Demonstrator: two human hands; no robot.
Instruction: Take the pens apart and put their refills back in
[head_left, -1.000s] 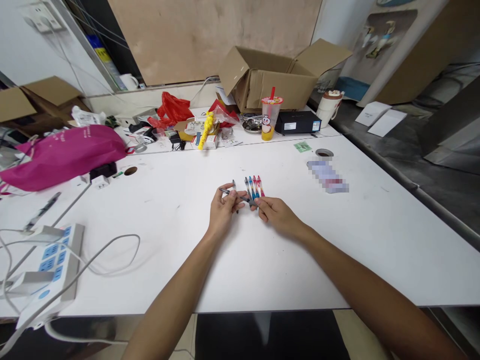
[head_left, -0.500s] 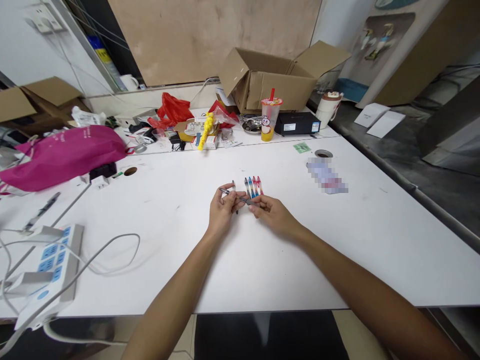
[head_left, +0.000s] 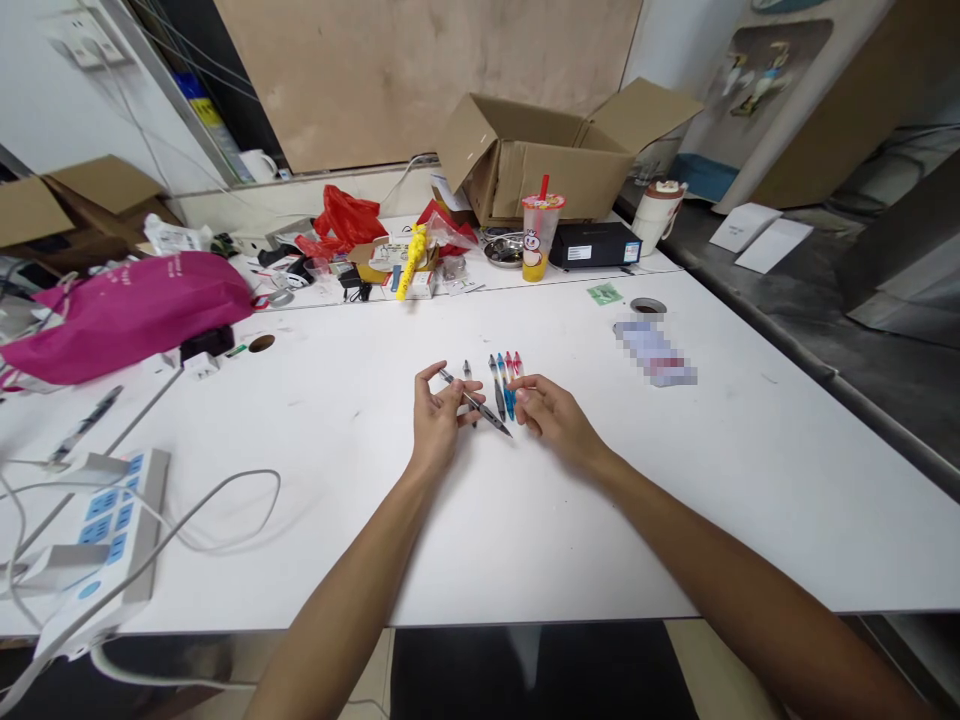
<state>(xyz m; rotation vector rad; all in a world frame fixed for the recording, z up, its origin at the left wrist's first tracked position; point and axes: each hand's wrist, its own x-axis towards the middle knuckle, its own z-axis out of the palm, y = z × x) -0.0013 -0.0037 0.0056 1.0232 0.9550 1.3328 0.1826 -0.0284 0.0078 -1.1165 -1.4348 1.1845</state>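
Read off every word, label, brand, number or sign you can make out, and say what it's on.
No text is legible.
Pen in the left hand: no lettering can be made out.
Pink bag: pale lettering, too blurred.
Black box: white labels, print too small.
Drink cup: crowned cartoon figure, no readable word.
Yellow object: dark marks, too small.
White card: faint print, too blurred.

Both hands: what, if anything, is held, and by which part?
The left hand holds a dark pen near its middle; the right hand seems to hold nothing.
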